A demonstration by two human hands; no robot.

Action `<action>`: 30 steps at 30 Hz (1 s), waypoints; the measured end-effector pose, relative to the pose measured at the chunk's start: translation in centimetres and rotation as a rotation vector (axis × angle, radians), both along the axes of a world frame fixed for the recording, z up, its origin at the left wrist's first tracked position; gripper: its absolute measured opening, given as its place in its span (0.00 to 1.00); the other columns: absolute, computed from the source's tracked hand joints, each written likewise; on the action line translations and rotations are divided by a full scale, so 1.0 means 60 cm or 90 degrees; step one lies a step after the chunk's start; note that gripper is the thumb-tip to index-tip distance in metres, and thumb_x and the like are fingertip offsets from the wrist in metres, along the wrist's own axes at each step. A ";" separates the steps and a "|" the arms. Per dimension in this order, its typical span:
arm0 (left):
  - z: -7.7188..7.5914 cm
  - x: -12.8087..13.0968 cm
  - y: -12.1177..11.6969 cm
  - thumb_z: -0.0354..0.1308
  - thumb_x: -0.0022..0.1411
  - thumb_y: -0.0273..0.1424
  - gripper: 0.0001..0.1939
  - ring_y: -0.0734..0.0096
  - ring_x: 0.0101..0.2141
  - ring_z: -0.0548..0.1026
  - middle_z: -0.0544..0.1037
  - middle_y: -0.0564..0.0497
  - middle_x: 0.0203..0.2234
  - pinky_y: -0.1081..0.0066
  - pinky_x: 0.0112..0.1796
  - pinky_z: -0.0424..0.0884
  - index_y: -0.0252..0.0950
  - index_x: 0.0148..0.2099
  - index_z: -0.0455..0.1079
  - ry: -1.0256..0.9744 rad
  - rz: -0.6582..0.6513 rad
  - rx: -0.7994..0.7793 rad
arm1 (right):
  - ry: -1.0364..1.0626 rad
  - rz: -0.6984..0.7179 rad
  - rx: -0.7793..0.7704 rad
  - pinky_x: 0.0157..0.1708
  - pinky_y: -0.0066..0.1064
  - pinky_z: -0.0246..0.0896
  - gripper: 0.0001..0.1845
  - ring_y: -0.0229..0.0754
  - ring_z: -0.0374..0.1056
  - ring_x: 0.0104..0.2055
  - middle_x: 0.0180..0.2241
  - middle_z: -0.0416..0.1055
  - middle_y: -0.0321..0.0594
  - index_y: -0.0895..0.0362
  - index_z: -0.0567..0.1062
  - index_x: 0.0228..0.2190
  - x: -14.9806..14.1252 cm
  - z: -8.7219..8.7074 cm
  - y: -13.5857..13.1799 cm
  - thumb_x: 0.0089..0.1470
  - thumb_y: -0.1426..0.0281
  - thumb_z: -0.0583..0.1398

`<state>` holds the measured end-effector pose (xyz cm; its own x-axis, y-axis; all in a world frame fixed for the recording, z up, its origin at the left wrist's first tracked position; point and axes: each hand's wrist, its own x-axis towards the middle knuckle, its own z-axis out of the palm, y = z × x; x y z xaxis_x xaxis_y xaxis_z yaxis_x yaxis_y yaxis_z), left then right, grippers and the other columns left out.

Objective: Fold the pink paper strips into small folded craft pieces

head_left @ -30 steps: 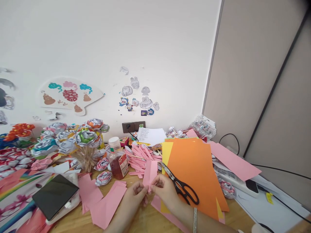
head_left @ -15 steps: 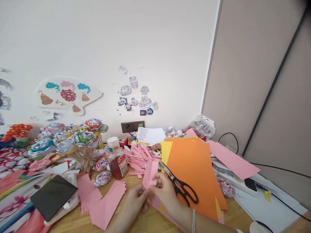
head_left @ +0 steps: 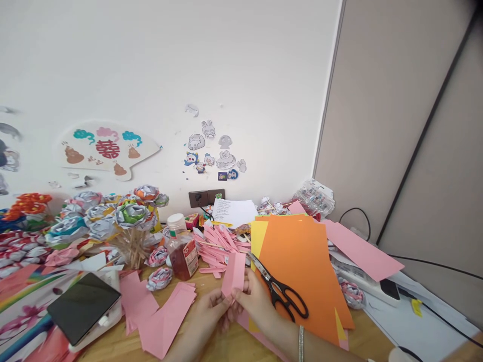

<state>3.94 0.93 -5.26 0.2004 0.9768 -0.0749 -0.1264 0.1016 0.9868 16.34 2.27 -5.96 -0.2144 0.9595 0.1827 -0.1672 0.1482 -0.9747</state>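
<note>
Between both hands, above the wooden table, is a creased strip of pink paper (head_left: pixel 234 271), its far end pointing toward the wall. My left hand (head_left: pixel 214 307) pinches its near left corner. My right hand (head_left: pixel 253 297) grips the right side, thumb on top and fingers behind the sheet. Just right of my right hand, black-handled scissors (head_left: pixel 281 287) lie on a stack of orange paper (head_left: pixel 302 256). Cut pink sheets (head_left: pixel 166 319) lie left of my left hand. Beyond the strip is a heap of folded pink paper strips (head_left: pixel 217 246).
A bottle of reddish liquid (head_left: pixel 183 256) stands left of the heap. Paper flowers on sticks (head_left: pixel 132 221) crowd the left side, behind a dark phone-like device (head_left: pixel 83 306). At right are a power strip (head_left: pixel 377 284), cables and white sheets (head_left: pixel 418 311).
My right hand's fingers have shifted from the strip's front to behind its right edge, leaving the thumb on top. The left hand stays at the near corner.
</note>
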 end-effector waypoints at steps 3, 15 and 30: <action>-0.001 -0.002 0.001 0.62 0.43 0.42 0.18 0.81 0.09 0.62 0.71 0.55 0.09 0.79 0.12 0.54 0.33 0.20 0.63 -0.016 -0.038 -0.046 | 0.034 0.047 -0.005 0.18 0.26 0.55 0.14 0.36 0.63 0.17 0.18 0.65 0.30 0.54 0.61 0.35 -0.001 0.013 -0.007 0.44 0.68 0.58; 0.005 0.005 -0.004 0.57 0.43 0.49 0.21 0.80 0.09 0.63 0.70 0.57 0.09 0.78 0.13 0.53 0.36 0.19 0.60 0.058 -0.033 -0.035 | -0.032 -0.006 0.005 0.18 0.25 0.52 0.10 0.35 0.60 0.18 0.18 0.62 0.30 0.54 0.63 0.33 0.002 0.004 0.000 0.45 0.69 0.57; 0.010 0.009 -0.017 0.54 0.45 0.50 0.21 0.81 0.08 0.56 0.65 0.60 0.07 0.77 0.13 0.47 0.38 0.18 0.59 0.176 -0.028 -0.016 | 0.127 0.009 -0.080 0.18 0.24 0.49 0.20 0.33 0.52 0.17 0.16 0.57 0.31 0.56 0.63 0.23 0.031 0.035 0.017 0.50 0.52 0.51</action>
